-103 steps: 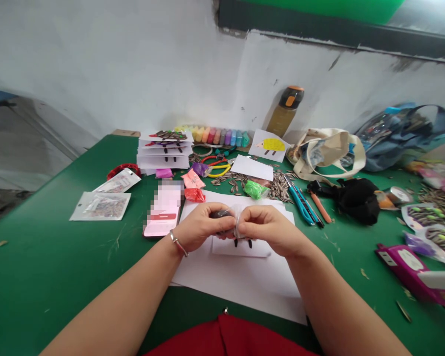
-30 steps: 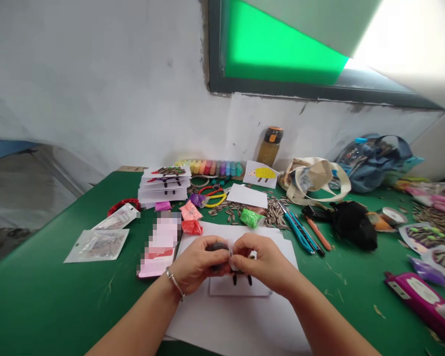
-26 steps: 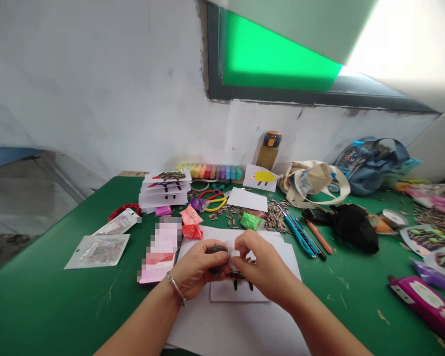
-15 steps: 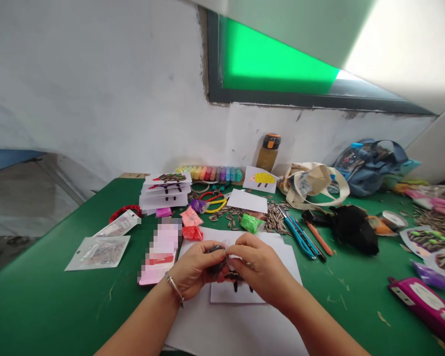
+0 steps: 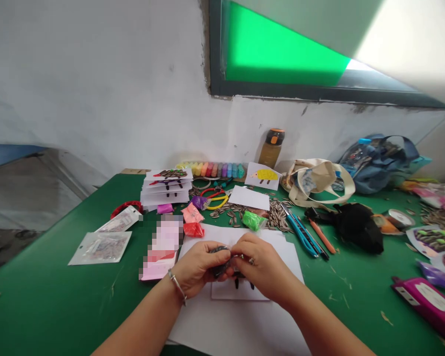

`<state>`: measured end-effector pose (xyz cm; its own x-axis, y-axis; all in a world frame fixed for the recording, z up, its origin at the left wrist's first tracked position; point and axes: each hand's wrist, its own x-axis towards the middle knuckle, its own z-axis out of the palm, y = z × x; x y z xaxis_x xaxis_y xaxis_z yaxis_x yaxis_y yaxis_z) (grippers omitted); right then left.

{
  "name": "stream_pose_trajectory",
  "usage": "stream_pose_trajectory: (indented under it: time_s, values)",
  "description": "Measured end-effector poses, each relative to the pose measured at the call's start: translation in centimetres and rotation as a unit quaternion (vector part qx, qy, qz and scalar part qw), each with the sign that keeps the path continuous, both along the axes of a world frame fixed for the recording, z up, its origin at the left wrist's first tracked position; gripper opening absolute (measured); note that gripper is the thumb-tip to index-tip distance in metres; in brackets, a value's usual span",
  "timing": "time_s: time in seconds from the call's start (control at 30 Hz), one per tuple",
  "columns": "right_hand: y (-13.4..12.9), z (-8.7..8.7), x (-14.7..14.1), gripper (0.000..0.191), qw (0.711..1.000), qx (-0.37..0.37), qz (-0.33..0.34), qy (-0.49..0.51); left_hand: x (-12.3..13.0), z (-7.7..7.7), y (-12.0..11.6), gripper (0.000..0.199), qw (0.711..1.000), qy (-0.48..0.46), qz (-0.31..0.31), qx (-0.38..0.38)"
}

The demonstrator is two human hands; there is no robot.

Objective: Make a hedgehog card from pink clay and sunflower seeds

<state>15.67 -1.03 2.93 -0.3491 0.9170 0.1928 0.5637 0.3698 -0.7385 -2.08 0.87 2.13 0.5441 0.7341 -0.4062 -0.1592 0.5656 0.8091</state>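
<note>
My left hand [image 5: 198, 267] is closed around a small black clay packet [image 5: 218, 268] in clear plastic wrap. The fingers of my right hand [image 5: 263, 267] are pinched together at the packet's right end, on its wrapper, and partly hide it. Directly beneath both hands lies a white card [image 5: 241, 292] with short black legs on it; the hands cover its upper part. The card rests on larger white paper sheets [image 5: 241, 329]. Green [image 5: 252, 220], red [image 5: 193, 229] and salmon [image 5: 192, 213] clay packets lie just beyond the hands.
A phone [image 5: 163, 247] lies left of the papers, near bead packets [image 5: 104, 247]. Behind are stacked cards [image 5: 165, 198], scissors [image 5: 218, 201], sunflower seeds [image 5: 278, 217] and a bottle [image 5: 271, 148]. To the right are a blue cutter [image 5: 300, 230], a black pouch [image 5: 358, 227] and a magenta device [image 5: 426, 301].
Both hands stay together at the black clay packet, with slight shifts of the fingers; more of the packet's dark side shows. The whole view has shifted slightly.
</note>
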Motion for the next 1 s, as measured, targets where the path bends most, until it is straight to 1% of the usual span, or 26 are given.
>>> stream_pose_trajectory:
  time_s: [0.17, 0.3, 0.4, 0.6, 0.7, 0.83, 0.9, 1.0]
  values:
    - [0.11, -0.05, -0.15, 0.020, 0.999, 0.000, -0.035, 0.022, 0.04, 0.10, 0.05, 0.031, 1.000, -0.001, 0.001, 0.018]
    - [0.19, 0.01, 0.06, 0.018, 0.999, 0.007, -0.024, 0.029, 0.02, 0.08, 0.12, 0.030, 1.000, 0.013, 0.010, 0.021]
    - [0.14, -0.12, 0.24, 0.016, 0.999, 0.032, -0.010, 0.008, 0.15, -0.03, 0.10, 0.030, 1.000, 0.017, 0.008, 0.020]
    - [0.09, -0.16, 0.19, 0.018, 0.997, 0.067, -0.018, -0.024, 0.35, -0.13, 0.09, 0.030, 1.000, 0.013, 0.009, 0.017]
    - [0.08, 0.05, 0.17, 0.022, 0.995, 0.085, -0.014, -0.045, 0.33, -0.28, 0.10, 0.029, 1.000, 0.009, 0.012, 0.015]
    - [-0.12, 0.18, 0.34, 0.030, 0.987, 0.120, -0.010, -0.103, 0.38, -0.45, 0.08, 0.028, 1.000, 0.012, 0.012, 0.018]
    - [-0.22, 0.12, 0.46, 0.027, 0.987, 0.114, -0.012, -0.115, 0.43, -0.44, 0.05, 0.028, 1.000, 0.009, 0.007, 0.027]
    - [-0.23, -0.07, 0.60, 0.018, 0.992, 0.079, -0.019, -0.102, 0.46, -0.37, -0.01, 0.028, 0.999, 0.013, 0.005, 0.036]
